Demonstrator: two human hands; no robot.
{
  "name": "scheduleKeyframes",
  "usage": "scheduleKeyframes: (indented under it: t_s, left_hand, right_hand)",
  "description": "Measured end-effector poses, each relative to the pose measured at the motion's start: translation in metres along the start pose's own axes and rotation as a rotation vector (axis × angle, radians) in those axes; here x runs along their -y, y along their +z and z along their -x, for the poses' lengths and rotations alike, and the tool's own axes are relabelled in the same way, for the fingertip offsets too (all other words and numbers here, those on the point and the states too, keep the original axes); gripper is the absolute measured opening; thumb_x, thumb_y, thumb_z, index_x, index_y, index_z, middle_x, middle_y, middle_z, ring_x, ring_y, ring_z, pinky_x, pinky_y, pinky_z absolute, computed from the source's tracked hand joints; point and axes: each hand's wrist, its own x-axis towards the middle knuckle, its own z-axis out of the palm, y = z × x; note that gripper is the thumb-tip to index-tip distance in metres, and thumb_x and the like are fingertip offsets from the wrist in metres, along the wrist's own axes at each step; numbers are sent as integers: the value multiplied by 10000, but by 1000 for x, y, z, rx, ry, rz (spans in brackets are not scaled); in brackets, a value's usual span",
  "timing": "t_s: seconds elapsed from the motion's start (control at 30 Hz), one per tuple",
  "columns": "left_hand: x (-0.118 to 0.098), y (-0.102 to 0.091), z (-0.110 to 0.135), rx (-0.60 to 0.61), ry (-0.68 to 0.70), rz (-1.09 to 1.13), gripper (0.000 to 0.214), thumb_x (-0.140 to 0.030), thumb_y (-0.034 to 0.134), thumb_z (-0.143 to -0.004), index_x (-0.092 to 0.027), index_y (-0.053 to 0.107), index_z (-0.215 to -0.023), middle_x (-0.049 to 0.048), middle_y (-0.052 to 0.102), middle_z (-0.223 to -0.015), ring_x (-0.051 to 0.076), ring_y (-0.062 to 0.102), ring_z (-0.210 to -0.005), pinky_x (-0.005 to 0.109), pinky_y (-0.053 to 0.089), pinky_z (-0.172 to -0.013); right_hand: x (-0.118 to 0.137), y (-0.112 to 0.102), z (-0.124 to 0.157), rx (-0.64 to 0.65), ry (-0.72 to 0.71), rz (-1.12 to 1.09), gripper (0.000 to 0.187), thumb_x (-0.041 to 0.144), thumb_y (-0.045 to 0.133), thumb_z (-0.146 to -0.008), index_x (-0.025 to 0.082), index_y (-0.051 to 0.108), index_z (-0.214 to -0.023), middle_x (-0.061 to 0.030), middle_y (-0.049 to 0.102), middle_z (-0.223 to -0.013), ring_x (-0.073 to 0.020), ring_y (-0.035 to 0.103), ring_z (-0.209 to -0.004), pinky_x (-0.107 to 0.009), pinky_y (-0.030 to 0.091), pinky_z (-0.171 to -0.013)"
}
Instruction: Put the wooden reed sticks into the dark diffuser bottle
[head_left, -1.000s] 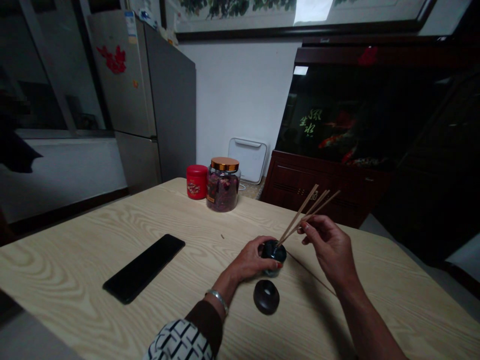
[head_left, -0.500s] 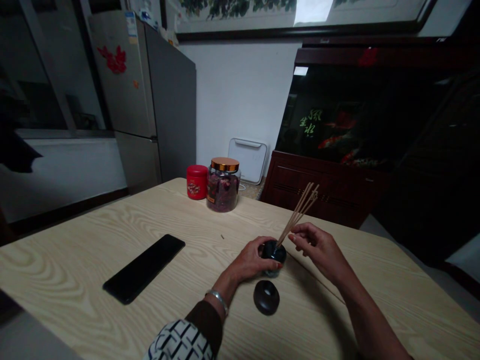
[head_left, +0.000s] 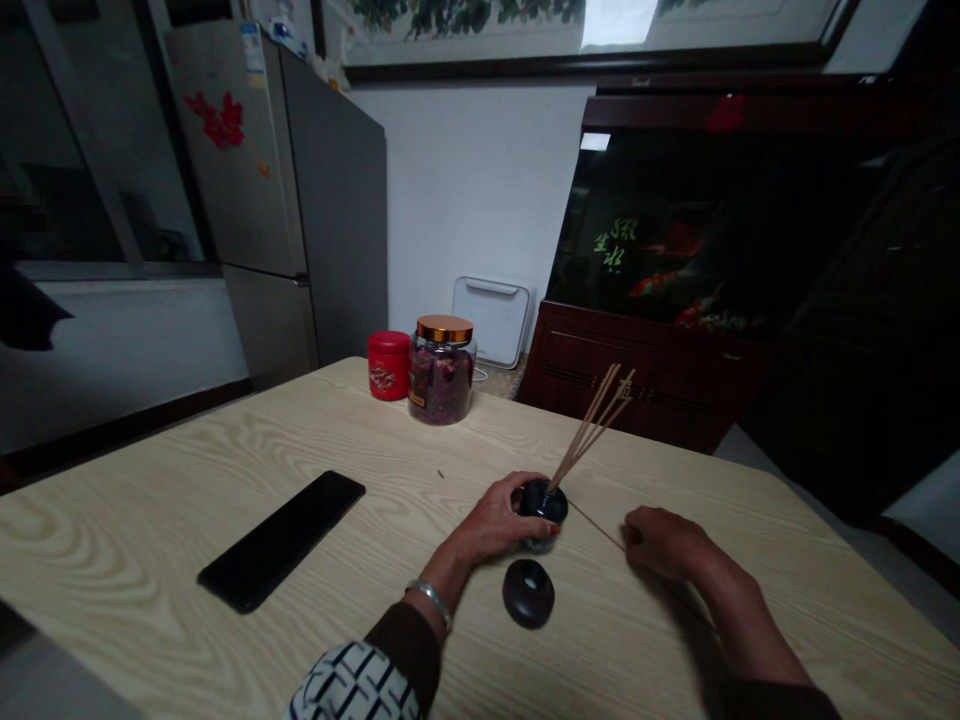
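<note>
My left hand (head_left: 499, 520) is wrapped round a small dark glass reed diffuser bottle (head_left: 545, 503), which stands upright on the table. Several thin reed sticks (head_left: 596, 430) lean out of its neck to the upper right. To the right, my right hand (head_left: 667, 542) is down at the tabletop, its fingers closed on a single loose reed stick (head_left: 596, 525) that lies slantwise beside the bottle. The fingertips are partly hidden behind the hand. In front of the bottle rests a round dark brown cap (head_left: 529, 593) with a hole in its middle.
A black phone (head_left: 283, 540) lies on the wooden table (head_left: 360, 640) at left. At the back edge are a red canister (head_left: 388, 365) and a copper-lidded jar (head_left: 441, 375) of dried flowers. A tiny stick fragment (head_left: 441, 474) lies mid-table. Beyond stands a fish tank (head_left: 675, 220).
My right hand has moved from beside the upright sticks, down and to the right, onto the loose reed stick. My left hand stays on the bottle. The view has shifted slightly.
</note>
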Motion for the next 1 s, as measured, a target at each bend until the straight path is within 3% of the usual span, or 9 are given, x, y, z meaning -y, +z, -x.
scheduleKeyframes:
  t_s: [0.27, 0.4, 0.53, 0.67, 0.77, 0.87, 1.0]
  left_hand:
    - [-1, 1, 0, -9, -14, -1, 711, -157, 858, -582, -144, 591, -1241, 107, 662, -1129, 225, 614, -1022, 336, 463, -904]
    - [-3, 1, 1, -10, -4, -14, 692, -166, 860, -583, -145, 605, -1226, 111, 660, -1132, 231, 613, -1027, 341, 461, -908]
    - [-1, 0, 0, -11, 11, -20, 683, -167, 863, -581, -148, 613, -1216, 110, 662, -1127, 234, 611, -1029, 346, 462, -910]
    - [1, 0, 0, -16, 13, -17, 689, -175, 867, -579, -154, 614, -1220, 111, 662, -1131, 238, 613, -1032, 359, 464, -922]
    - [0, 0, 0, -13, 13, -2, 694, -175, 870, -575, -150, 615, -1220, 115, 663, -1133, 237, 611, -1038, 362, 459, -932]
    - [-1, 1, 0, -18, 16, -11, 690, -167, 868, -574, -151, 618, -1217, 116, 659, -1143, 240, 611, -1045, 363, 457, -935]
    - [0, 0, 0, -17, 31, -17, 679, -167, 868, -575, -154, 624, -1209, 110, 658, -1145, 242, 609, -1050, 357, 459, -935]
  right_hand:
    - [-2, 1, -1, -42, -23, -42, 64, 189, 627, -661, 190, 664, -713, -97, 710, -853, -235, 635, -769, -288, 317, -591]
    - [-6, -7, -4, -109, -100, -157, 100, 185, 527, -770, 189, 623, -741, -60, 700, -787, -173, 625, -704, -268, 370, -601]
    - [-8, -24, -3, -334, -216, -591, 105, 276, 556, -822, 184, 607, -823, -17, 661, -687, -153, 606, -604, -272, 434, -597]
    - [4, -49, 11, -614, -209, -1116, 322, 392, 731, -733, 169, 657, -953, -54, 695, -806, -158, 618, -642, -248, 430, -516]
    - [22, -65, 26, -735, -203, -1454, 330, 361, 813, -658, 183, 690, -907, -55, 705, -860, -137, 627, -678, -207, 437, -501]
    - [40, -73, 37, -768, -229, -1619, 309, 314, 846, -622, 187, 698, -862, -45, 709, -855, -118, 631, -678, -177, 446, -497]
    - [58, -70, 37, -803, -252, -1611, 279, 304, 844, -649, 185, 696, -853, -45, 716, -832, -127, 653, -685, -181, 464, -504]
